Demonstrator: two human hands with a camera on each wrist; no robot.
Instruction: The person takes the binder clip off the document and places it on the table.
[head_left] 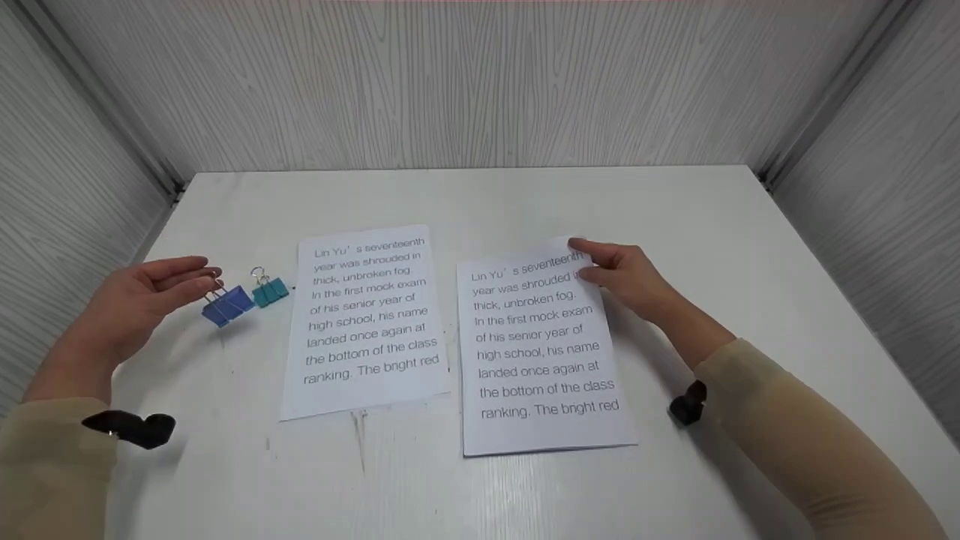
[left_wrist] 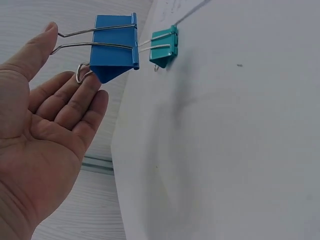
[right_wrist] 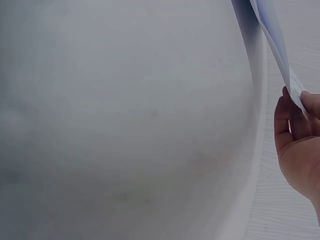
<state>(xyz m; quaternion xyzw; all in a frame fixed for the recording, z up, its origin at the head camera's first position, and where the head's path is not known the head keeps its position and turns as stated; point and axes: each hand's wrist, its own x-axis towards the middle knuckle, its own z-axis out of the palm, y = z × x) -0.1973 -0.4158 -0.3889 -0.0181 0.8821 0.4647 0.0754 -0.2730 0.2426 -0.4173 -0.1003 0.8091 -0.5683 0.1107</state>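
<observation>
My left hand (head_left: 127,311) pinches a large blue binder clip (head_left: 227,306) by its wire handles, the thumb on one handle and the fingers at the other. In the left wrist view the blue clip's body (left_wrist: 112,52) points away from the palm, its jaws together. Just beyond it lies a smaller teal binder clip (head_left: 270,293) on the table. With thumb and fingers, my right hand (head_left: 634,281) grips the top right corner of the right-hand stack of printed sheets (head_left: 544,435). That corner is lifted and bent in the right wrist view.
Another printed paper stack (head_left: 360,401) lies flat on the white table (head_left: 405,487), between the clips and the gripped stack. Wood-grain panels (head_left: 480,82) stand behind the table and along both sides.
</observation>
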